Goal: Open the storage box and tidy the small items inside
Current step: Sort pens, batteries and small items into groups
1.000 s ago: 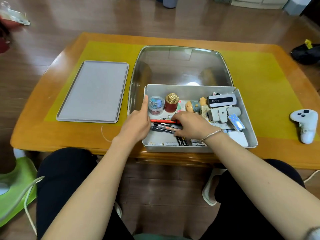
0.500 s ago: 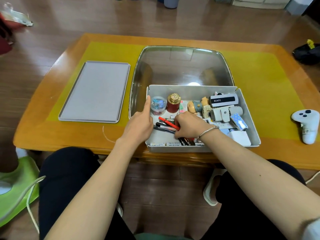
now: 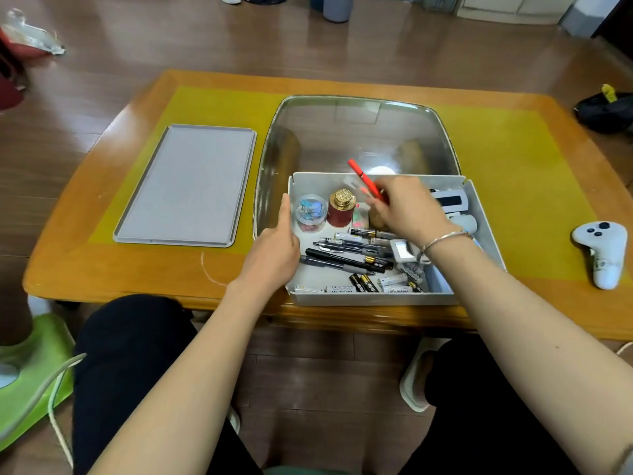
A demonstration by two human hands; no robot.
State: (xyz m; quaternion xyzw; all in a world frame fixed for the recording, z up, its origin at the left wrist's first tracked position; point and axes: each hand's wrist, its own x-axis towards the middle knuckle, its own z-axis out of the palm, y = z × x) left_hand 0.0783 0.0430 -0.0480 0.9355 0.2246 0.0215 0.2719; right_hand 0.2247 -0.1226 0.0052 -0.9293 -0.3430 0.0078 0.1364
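1. storage box (image 3: pixel 376 298) is sat open on the wooden surface (image 3: pixel 102 269), close to the near edge, with its flat grey lid (image 3: pixel 185 186) laid well apart to the left.
2. the box's left wall is held by the left hand (image 3: pixel 274 255), with the thumb laid along the rim and the fingers curled round the outside.
3. a red pen (image 3: pixel 364 180) is pinched in the fingers of the right hand (image 3: pixel 407 210) and is held up above the back of the box.
4. the pen could be dropped, because only its lower end is held and the rest sticks out, tilted up.
5. the red jar with a gold top (image 3: pixel 342 209) could be knocked over, since it stands just beside the busy hand.
6. the box could slide off the near edge if it is pulled too hard.
7. dark pens (image 3: pixel 346 260) are seen lying in the middle of the box, and batteries (image 3: pixel 363 284) are piled along the front wall.
8. a small clear tub of clips (image 3: pixel 311 211) is sat in the back left corner, beside the jar.
9. white things on the right side are partly hidden by the arm.
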